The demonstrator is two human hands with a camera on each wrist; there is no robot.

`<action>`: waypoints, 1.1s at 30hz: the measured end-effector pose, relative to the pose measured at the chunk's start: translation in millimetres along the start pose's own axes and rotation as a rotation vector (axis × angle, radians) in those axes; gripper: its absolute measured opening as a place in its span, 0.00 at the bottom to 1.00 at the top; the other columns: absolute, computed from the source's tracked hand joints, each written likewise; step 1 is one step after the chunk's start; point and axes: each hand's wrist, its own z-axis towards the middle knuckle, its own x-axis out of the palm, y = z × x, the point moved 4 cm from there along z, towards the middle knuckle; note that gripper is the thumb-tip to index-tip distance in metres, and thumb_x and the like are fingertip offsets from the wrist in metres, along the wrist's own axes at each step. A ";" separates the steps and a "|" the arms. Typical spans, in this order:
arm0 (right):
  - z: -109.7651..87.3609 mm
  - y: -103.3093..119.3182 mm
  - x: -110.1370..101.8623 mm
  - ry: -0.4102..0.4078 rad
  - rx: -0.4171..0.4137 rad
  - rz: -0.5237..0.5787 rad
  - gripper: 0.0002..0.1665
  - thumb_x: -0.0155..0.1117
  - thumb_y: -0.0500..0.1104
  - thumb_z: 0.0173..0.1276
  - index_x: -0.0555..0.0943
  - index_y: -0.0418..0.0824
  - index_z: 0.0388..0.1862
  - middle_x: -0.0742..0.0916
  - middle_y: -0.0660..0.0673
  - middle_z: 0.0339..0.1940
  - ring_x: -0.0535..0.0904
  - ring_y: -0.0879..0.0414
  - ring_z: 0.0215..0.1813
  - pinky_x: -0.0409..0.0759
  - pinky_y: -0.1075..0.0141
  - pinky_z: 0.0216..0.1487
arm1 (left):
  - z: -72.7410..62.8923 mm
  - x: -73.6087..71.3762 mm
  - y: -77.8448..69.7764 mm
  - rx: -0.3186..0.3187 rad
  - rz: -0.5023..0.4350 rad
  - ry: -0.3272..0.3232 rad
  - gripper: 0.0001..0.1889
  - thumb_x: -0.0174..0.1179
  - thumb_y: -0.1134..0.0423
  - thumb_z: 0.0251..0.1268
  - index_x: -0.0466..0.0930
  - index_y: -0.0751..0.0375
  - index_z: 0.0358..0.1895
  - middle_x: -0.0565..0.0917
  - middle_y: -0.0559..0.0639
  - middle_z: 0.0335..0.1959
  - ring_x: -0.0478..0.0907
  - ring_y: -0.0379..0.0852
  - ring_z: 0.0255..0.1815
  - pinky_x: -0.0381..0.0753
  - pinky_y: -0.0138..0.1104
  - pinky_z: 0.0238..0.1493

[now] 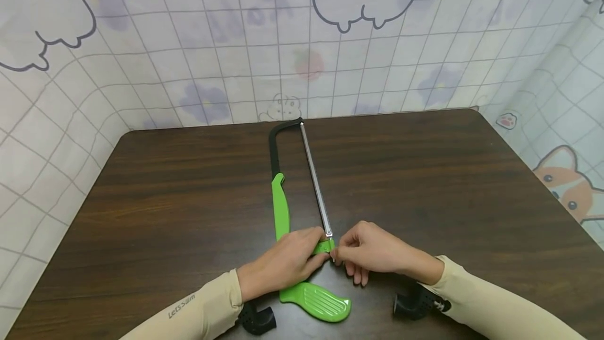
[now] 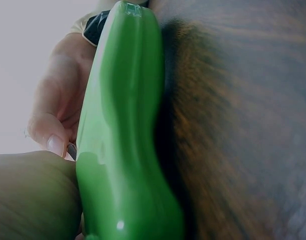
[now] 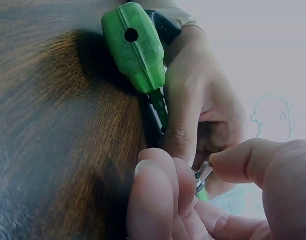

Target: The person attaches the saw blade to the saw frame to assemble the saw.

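Note:
A hacksaw with a green handle [image 1: 321,303] and a black front frame [image 1: 274,151] lies flat on the dark wooden table. Its silvery blade [image 1: 315,177] runs from the far tip back to a green mount [image 1: 324,247]. Over the near part of the frame, my left hand [image 1: 288,261] grips the saw beside that mount, hiding part of it. My right hand [image 1: 377,250] is at the mount's outer end. In the right wrist view, its thumb and fingers pinch a small metal wing nut [image 3: 205,171]. The green handle [image 2: 127,110] fills the middle of the left wrist view.
The wooden table [image 1: 448,188] reaches back to a wall covered with grid-patterned cloth [image 1: 236,56]. Black wrist mounts [image 1: 258,319] sit under both sleeved forearms, the left one close to the saw handle.

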 end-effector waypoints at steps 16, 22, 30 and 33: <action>0.7 0.0 -1.4 0.040 0.000 0.068 0.18 0.57 0.44 0.76 0.89 0.39 0.30 0.85 0.48 0.19 0.83 0.57 0.17 0.86 0.57 0.24 | 0.1 -0.7 0.5 0.005 -0.023 -0.003 0.06 0.59 0.59 0.78 0.77 0.58 0.47 0.78 0.44 0.30 0.69 0.33 0.29 0.71 0.25 0.33; 1.7 -0.4 -3.0 0.049 0.013 0.076 0.18 0.57 0.44 0.76 0.89 0.39 0.31 0.85 0.47 0.19 0.82 0.58 0.17 0.86 0.57 0.25 | 1.0 -1.0 0.8 0.013 -0.019 -0.017 0.06 0.59 0.59 0.78 0.77 0.58 0.47 0.78 0.44 0.30 0.70 0.34 0.30 0.72 0.25 0.33; 1.5 -2.2 -1.8 0.064 0.025 0.117 0.18 0.54 0.42 0.76 0.89 0.38 0.34 0.85 0.47 0.19 0.82 0.58 0.17 0.86 0.60 0.24 | -0.2 -0.7 0.8 0.019 -0.025 -0.016 0.06 0.60 0.60 0.77 0.76 0.58 0.46 0.78 0.44 0.30 0.69 0.33 0.29 0.71 0.24 0.32; 1.0 -2.8 -2.2 0.064 0.032 0.130 0.18 0.54 0.42 0.77 0.89 0.37 0.35 0.84 0.47 0.19 0.82 0.59 0.17 0.85 0.61 0.24 | -0.1 -1.0 0.1 0.021 -0.022 -0.017 0.06 0.60 0.60 0.77 0.76 0.58 0.47 0.78 0.44 0.30 0.69 0.33 0.29 0.71 0.24 0.32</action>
